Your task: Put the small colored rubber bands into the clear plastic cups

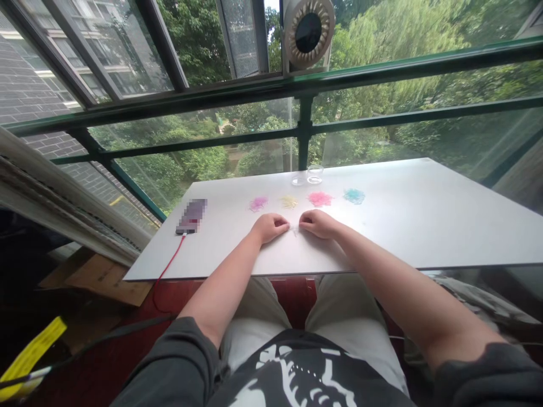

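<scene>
My left hand (272, 227) rests on the white table with its fingers curled together near the tabletop. A short distance to its right is my right hand (317, 224), its fingers also pinched. A few pale, thin pieces (295, 230) lie between the fingertips; whether either hand grips one is too small to tell. Just beyond the hands, small loose piles stand in a row: purple (258, 203), yellow (289, 202), pink (319, 199) and teal (353, 196). Their pieces look thin and strand-like, but I cannot make out their kind.
Behind the piles stands a clear round container (314, 176), with a clear disc, perhaps its lid (298, 180), beside it. A blurred phone (193, 216) with a red cable (170, 261) lies at the left of the white table (424, 226). A green railing (237, 138) runs behind the table.
</scene>
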A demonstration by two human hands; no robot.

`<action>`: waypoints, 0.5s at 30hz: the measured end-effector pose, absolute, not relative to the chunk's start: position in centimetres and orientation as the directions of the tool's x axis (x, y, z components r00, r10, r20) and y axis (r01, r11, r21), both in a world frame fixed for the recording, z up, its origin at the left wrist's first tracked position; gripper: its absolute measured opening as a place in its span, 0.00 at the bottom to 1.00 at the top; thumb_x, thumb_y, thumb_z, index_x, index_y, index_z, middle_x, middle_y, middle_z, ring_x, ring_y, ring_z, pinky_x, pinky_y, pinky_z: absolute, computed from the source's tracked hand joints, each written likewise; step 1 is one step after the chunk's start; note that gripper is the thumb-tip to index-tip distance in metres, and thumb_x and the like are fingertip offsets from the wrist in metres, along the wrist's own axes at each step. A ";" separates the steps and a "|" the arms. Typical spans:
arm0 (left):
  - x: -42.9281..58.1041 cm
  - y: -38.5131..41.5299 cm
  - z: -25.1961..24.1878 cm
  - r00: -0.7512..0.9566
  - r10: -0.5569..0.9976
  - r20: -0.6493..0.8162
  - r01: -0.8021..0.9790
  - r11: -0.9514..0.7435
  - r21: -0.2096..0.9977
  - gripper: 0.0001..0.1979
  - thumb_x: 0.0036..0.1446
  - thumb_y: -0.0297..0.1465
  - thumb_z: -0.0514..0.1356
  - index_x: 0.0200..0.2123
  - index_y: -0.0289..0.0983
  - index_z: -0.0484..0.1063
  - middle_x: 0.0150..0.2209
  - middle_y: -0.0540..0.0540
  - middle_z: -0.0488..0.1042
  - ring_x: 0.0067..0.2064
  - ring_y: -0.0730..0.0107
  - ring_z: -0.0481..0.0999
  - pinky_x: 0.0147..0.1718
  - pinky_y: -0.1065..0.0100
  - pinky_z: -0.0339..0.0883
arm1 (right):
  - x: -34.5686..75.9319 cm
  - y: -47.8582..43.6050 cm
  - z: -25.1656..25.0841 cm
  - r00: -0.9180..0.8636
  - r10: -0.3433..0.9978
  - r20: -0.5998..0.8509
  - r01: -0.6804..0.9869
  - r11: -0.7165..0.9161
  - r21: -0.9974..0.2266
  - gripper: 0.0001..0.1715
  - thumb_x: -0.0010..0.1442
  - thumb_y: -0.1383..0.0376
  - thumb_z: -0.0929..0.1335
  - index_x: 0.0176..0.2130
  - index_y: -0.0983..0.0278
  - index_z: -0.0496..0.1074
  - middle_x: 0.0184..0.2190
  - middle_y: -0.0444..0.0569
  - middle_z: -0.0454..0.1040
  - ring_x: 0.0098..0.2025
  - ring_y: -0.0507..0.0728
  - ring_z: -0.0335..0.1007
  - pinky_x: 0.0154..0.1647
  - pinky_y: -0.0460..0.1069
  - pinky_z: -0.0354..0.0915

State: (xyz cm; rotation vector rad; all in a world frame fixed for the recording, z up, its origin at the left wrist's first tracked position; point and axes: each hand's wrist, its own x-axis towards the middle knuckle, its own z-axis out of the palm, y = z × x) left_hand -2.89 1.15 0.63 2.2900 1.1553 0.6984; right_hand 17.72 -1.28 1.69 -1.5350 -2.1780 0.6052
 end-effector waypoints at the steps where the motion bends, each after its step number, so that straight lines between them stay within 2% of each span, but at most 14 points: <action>1: -2.9 1.1 0.7 0.505 0.834 0.220 0.586 -0.519 0.622 0.12 0.49 0.38 0.59 0.32 0.37 0.78 0.30 0.48 0.76 0.31 0.73 0.71 0.33 0.72 0.63 | 17.8 -1.1 1.7 -0.310 0.947 0.080 0.768 0.300 -0.566 0.08 0.53 0.64 0.64 0.30 0.65 0.72 0.26 0.45 0.73 0.26 0.50 0.61 0.29 0.45 0.55; 9: -3.2 1.0 0.7 0.523 0.829 0.197 0.552 -0.505 0.663 0.14 0.51 0.39 0.58 0.35 0.36 0.78 0.32 0.47 0.78 0.32 0.71 0.72 0.33 0.71 0.64 | 18.2 -0.8 2.0 -0.299 0.953 0.048 0.754 0.267 -0.601 0.10 0.58 0.63 0.61 0.32 0.66 0.68 0.26 0.46 0.70 0.27 0.51 0.60 0.30 0.45 0.55; 15: -3.4 1.3 0.5 0.596 0.779 0.194 0.454 -0.526 0.720 0.16 0.54 0.39 0.56 0.36 0.35 0.78 0.34 0.45 0.77 0.35 0.70 0.73 0.35 0.72 0.65 | 18.0 -0.7 2.4 -0.339 0.941 0.021 0.753 0.284 -0.594 0.12 0.59 0.62 0.60 0.27 0.65 0.66 0.22 0.45 0.68 0.25 0.51 0.59 0.28 0.46 0.54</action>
